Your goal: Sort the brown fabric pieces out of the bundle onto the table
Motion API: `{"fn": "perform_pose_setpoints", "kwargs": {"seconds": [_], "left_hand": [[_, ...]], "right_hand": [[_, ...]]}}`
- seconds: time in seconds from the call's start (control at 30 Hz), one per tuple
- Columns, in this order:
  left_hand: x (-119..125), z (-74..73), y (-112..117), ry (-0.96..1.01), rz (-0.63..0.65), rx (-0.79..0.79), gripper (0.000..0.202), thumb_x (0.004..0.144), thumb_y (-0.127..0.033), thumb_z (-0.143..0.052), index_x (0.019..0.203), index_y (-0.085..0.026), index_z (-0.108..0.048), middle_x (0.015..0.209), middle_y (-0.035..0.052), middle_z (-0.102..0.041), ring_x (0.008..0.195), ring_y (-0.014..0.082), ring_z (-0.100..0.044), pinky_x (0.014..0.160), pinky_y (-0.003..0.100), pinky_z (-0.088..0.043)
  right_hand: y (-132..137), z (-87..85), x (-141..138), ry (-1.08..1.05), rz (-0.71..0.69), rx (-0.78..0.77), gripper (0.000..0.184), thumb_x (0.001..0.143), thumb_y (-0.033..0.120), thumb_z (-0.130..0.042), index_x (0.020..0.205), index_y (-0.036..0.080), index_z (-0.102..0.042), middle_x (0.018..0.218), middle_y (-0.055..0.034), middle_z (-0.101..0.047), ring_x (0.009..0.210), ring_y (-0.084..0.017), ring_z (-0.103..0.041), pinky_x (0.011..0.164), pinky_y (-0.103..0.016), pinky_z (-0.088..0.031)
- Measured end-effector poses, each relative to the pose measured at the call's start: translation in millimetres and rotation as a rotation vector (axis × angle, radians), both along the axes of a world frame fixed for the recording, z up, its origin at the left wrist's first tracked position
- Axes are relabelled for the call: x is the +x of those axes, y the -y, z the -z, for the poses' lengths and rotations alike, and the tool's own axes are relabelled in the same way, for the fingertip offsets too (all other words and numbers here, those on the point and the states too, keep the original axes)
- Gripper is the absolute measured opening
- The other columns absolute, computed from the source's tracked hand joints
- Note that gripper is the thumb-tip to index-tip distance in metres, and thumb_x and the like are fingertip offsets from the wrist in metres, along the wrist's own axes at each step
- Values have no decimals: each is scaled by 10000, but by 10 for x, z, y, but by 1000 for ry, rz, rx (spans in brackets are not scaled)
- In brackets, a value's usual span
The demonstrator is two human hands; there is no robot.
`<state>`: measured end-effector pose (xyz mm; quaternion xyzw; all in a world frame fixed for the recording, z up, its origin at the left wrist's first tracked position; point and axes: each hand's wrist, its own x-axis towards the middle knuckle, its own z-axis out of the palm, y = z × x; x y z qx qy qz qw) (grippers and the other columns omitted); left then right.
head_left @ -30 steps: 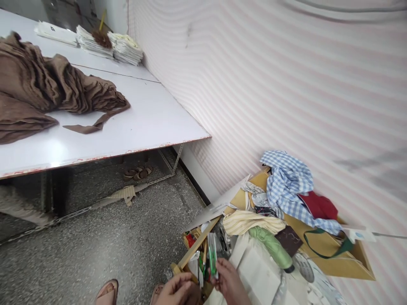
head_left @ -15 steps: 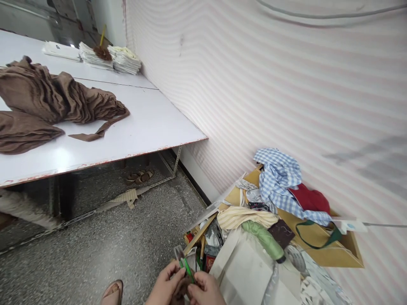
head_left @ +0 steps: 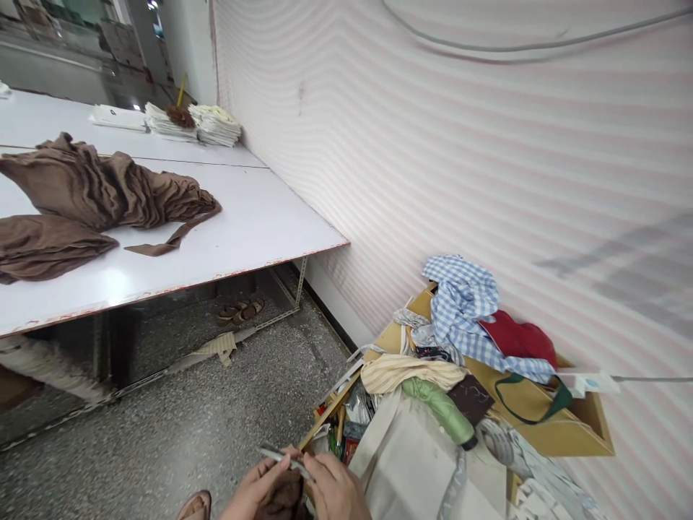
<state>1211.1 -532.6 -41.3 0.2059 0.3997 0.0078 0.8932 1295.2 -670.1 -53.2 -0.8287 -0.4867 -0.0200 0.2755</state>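
Observation:
At the bottom of the head view, my left hand (head_left: 258, 485) and my right hand (head_left: 336, 488) are close together, fingers closed. Between them is a small, slim tool (head_left: 286, 460) that looks like thread snips, grey and blurred here. Its far end sticks out to the left past my left fingers, while my right fingertips pinch the near end. Brown cloth (head_left: 282, 500) bunches beneath the tool, between both hands. Which fingers grip the cloth is hidden.
A white table (head_left: 260, 224) at left bears heaped brown fabric (head_left: 108, 188) and white cloth stacks (head_left: 216, 126). Beside my right hand, a cluttered wooden box (head_left: 541, 426) holds checked cloth (head_left: 465, 303) and a green thread cone (head_left: 438, 412). Sandals (head_left: 241, 310) lie under the table.
Both hands have shifted left and slightly down with the tool and brown cloth. The tool has turned from pointing up to lying nearly flat, and its green parts no longer show.

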Motion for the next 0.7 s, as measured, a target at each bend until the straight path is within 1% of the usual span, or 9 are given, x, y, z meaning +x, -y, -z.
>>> {"fn": "perform_pose_setpoints", "kwargs": {"seconds": [0.13,0.23,0.3,0.37,0.4,0.47,0.53,0.63,0.7], "left_hand": [[-13,-213,-39,153,31,-93,373,624,-295,-797,939,-149,-660,922,73,-708,1030,265,-627,960,382,-444],[-11,-445,-102,195,6,-59,390,639,-265,-790,979,-130,-655,939,87,-713,1032,248,-631,977,346,-429],[-25,-603,-172,153,-51,-7,441,617,-279,-805,1006,-143,-647,958,96,-714,1027,258,-635,976,367,-431],[-64,-740,-272,148,-119,42,493,589,-295,-819,1027,-161,-637,1003,107,-706,1036,273,-631,977,392,-430],[-92,-797,-332,166,-147,64,503,586,-302,-820,1034,-167,-634,1024,111,-701,1043,276,-627,979,400,-427],[-155,-884,-467,214,-171,111,488,597,-310,-812,1030,-172,-635,1039,117,-696,1045,279,-624,989,410,-413],[-211,-938,-601,257,-183,164,450,598,-313,-813,990,-166,-649,1017,120,-701,1044,278,-622,1005,408,-394],[-266,-973,-760,286,-213,191,444,566,-336,-832,934,-156,-661,986,131,-707,1052,291,-615,1014,406,-381],[-295,-978,-831,280,-256,171,474,548,-364,-837,934,-154,-659,986,140,-707,1058,305,-610,1010,414,-383]], "right_hand": [[-12,-441,128,177,-42,146,290,911,214,-319,963,229,-604,667,-27,-640,567,-193,-608,520,-294,-485],[-56,-663,181,265,-88,188,199,893,187,-387,817,220,-568,656,-24,-626,580,-175,-598,552,-284,-490],[-131,-758,184,253,-67,240,159,864,138,-438,765,223,-529,710,-23,-634,629,-158,-614,606,-273,-504],[-255,-829,165,227,-46,287,114,845,131,-474,817,222,-536,819,-43,-654,735,-159,-644,676,-271,-522],[-333,-861,152,219,-43,289,109,843,155,-494,907,216,-558,901,-63,-665,814,-174,-655,714,-277,-530],[-513,-916,120,217,-100,259,280,846,224,-523,1125,215,-548,1039,-87,-666,935,-204,-650,765,-289,-541],[-703,-947,87,237,-150,262,347,852,245,-520,1199,238,-531,1038,-77,-683,924,-217,-654,765,-302,-545],[-959,-926,43,330,-119,433,220,840,189,-501,1033,247,-591,849,-62,-701,760,-217,-662,692,-330,-536],[-1093,-896,12,373,-89,567,140,814,155,-516,889,252,-583,711,-40,-663,638,-197,-635,609,-313,-513]]}}
